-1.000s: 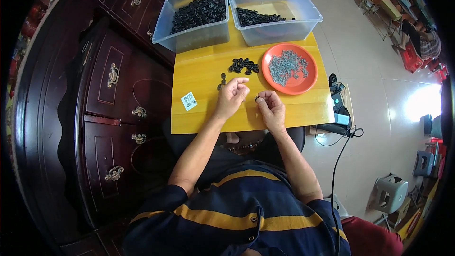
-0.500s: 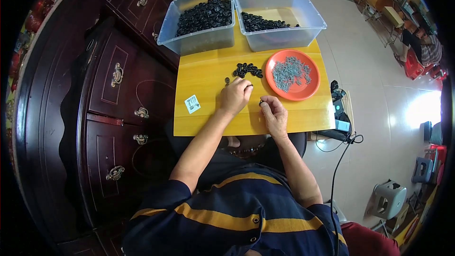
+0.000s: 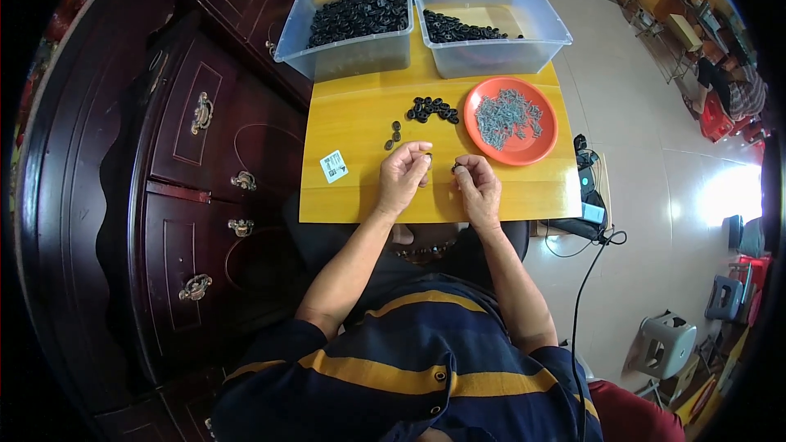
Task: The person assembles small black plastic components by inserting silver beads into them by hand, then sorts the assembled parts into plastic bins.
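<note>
Near the middle of the frame, a small black part is pinched in the fingertips of the left hand, and another small black piece is gripped by the fingers of the right hand. Both hands are rested on the yellow table, close to its near edge. Bare tabletop is left to the left of the hands, around a small white tag. Above them a loose pile of black parts is seen, with an orange plate of grey bits to its right, near the table's right edge. Two clear bins are set along the far edge, at the upper centre.
</note>
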Tool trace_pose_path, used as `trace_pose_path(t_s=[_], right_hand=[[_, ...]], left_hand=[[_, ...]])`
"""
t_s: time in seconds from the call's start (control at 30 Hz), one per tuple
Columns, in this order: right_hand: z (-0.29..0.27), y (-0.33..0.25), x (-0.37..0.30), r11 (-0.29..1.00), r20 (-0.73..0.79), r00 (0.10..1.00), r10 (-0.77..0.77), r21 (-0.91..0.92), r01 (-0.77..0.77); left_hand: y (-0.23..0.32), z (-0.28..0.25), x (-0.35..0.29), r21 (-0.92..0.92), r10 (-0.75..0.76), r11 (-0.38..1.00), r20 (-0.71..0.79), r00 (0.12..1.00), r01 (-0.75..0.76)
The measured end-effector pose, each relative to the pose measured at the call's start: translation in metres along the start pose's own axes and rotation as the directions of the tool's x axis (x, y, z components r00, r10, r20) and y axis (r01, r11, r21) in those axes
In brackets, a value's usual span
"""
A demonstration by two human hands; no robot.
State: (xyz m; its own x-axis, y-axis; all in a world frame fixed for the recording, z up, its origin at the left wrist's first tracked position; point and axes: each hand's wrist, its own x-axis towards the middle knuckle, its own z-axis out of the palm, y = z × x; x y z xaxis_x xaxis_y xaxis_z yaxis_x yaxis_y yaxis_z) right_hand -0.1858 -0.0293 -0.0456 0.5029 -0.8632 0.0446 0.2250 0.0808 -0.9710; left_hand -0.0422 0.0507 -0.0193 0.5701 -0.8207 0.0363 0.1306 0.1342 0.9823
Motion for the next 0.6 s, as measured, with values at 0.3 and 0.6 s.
trace_pose_path(t_s=[0.3,0.6], right_hand=[[-0.0006,0.0022,0.0004,1.000,0.018,1.000,-0.015,-0.022,0.015],[-0.0005,0.0001,-0.0009,1.000,0.057,0.998,0.024,-0.001,-0.024]], left_hand=[[-0.0091,0.0002,-0.0057,0.050,-0.036,0.998,0.093,0.995,0.032],[-0.0063,0.0003,-0.0037,0.114,0.007,0.993,0.173,0.985,-0.027]])
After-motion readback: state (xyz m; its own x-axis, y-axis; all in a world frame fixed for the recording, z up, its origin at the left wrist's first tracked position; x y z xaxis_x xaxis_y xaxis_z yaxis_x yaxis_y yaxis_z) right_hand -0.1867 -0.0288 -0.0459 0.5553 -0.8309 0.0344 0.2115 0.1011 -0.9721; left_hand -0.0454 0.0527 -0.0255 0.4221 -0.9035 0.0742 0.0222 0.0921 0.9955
